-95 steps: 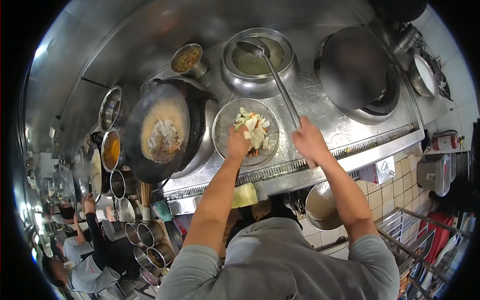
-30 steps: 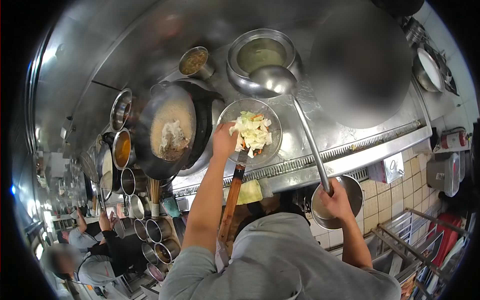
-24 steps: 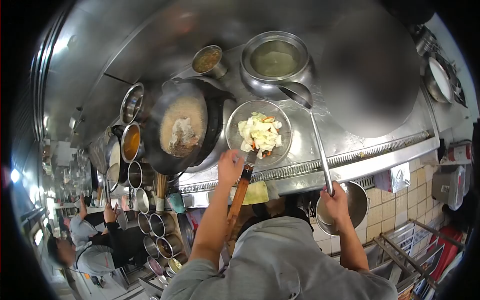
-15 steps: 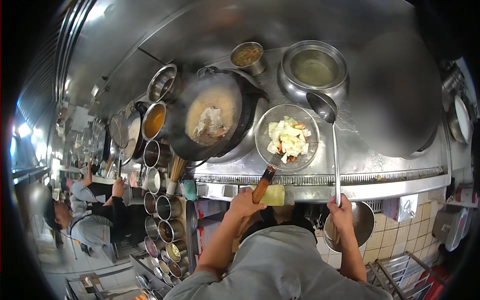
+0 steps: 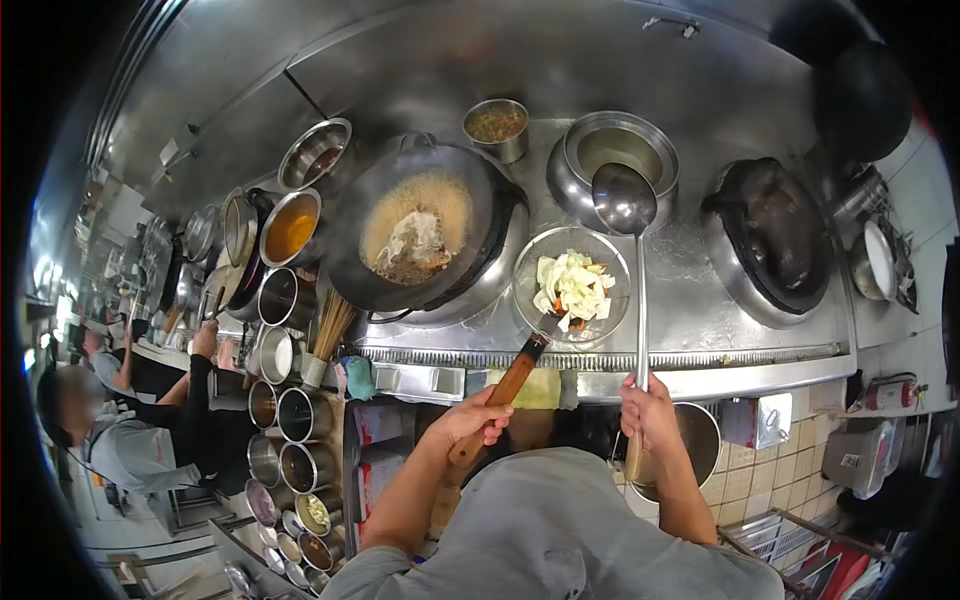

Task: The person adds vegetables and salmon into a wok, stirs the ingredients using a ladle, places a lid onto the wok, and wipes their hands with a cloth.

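My left hand (image 5: 474,420) is closed around the wooden handle of a round mesh strainer (image 5: 621,262). Chopped cabbage with bits of carrot (image 5: 572,288) lies in the strainer, over the steel counter. My right hand (image 5: 651,410) grips the long handle of a ladle (image 5: 623,198), whose bowl is raised by the front rim of a steel pot (image 5: 645,124); whether they touch I cannot tell. Left of the strainer, a black wok (image 5: 345,270) holds a bubbling brownish liquid with a pale lump (image 5: 415,245) in it.
An empty dark wok (image 5: 775,235) sits on the right burner. A steel container of chopped food (image 5: 497,128) stands at the back. To the left are a bowl of orange liquid (image 5: 291,226), a bamboo brush (image 5: 333,325) and several pots. Co-workers (image 5: 135,440) stand farther left.
The ladle has shifted left, its bowl now by the pot's front rim. My left hand has moved back slightly with the strainer handle. Blur over the right wok has gone as the view turned.
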The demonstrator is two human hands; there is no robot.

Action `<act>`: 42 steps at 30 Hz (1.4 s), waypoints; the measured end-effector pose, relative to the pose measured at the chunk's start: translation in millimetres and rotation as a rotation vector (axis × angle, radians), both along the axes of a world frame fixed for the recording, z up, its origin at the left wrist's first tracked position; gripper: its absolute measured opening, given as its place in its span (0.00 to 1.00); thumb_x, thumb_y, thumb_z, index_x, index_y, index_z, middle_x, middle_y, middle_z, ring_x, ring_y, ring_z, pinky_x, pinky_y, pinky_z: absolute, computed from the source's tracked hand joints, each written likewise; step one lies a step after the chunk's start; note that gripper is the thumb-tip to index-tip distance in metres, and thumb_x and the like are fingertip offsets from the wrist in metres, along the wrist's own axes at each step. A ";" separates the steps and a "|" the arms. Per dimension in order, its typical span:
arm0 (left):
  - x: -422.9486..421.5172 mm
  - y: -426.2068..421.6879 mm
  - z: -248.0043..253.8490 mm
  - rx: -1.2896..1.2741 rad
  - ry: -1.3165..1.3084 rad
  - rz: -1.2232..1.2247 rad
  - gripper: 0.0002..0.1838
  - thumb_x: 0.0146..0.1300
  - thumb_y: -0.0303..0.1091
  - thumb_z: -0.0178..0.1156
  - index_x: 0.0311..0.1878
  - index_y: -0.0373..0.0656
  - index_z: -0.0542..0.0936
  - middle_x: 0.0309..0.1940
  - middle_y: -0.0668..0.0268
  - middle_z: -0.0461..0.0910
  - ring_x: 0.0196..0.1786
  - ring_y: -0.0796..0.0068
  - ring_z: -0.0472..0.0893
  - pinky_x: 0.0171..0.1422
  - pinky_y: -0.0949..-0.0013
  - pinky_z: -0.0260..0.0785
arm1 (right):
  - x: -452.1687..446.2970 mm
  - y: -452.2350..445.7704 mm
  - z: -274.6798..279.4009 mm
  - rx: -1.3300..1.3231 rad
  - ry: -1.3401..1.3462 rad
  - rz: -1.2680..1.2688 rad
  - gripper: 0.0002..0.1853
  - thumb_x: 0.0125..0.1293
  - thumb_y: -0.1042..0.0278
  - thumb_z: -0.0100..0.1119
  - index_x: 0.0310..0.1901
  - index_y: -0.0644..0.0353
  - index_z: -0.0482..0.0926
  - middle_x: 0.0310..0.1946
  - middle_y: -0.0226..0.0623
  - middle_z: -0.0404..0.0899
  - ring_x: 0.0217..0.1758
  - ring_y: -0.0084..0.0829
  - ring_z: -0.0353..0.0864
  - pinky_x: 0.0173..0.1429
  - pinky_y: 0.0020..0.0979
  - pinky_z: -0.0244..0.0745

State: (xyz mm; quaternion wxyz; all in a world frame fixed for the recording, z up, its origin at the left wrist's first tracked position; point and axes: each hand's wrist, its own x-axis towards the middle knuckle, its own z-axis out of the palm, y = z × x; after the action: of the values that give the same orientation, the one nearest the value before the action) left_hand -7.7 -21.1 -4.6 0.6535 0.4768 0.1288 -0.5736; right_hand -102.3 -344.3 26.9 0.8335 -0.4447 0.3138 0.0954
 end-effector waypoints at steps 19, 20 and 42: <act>-7.5 19.6 -77.5 -0.144 -0.175 0.011 0.22 0.72 0.38 0.60 0.63 0.47 0.64 0.28 0.68 0.72 0.22 0.77 0.72 0.26 0.67 0.69 | 38.8 48.5 -76.8 -0.595 0.025 -0.005 0.08 0.64 0.75 0.58 0.42 0.58 0.70 0.19 0.29 0.67 0.11 0.22 0.62 0.12 0.31 0.61; -5.5 21.3 -79.6 -0.135 -0.193 0.011 0.21 0.73 0.40 0.59 0.63 0.48 0.64 0.28 0.67 0.72 0.22 0.77 0.72 0.27 0.67 0.70 | 39.0 50.2 -79.9 -0.625 0.040 -0.020 0.09 0.64 0.75 0.58 0.43 0.59 0.70 0.20 0.31 0.69 0.11 0.23 0.63 0.12 0.31 0.61; -5.3 222.2 -273.7 0.548 -0.109 0.835 0.32 0.63 0.23 0.58 0.67 0.56 0.58 0.38 0.61 0.77 0.30 0.68 0.78 0.29 0.60 0.75 | 166.3 230.5 28.6 -0.660 -0.264 0.410 0.39 0.66 0.70 0.59 0.78 0.54 0.56 0.17 0.33 0.72 0.14 0.26 0.71 0.18 0.32 0.67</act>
State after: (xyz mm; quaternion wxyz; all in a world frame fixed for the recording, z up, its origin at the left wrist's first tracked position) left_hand -13.0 201.1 -278.2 0.6836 0.5681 0.4202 -0.1825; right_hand 64.0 -113.8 55.5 0.6427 -0.7500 0.1230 0.0959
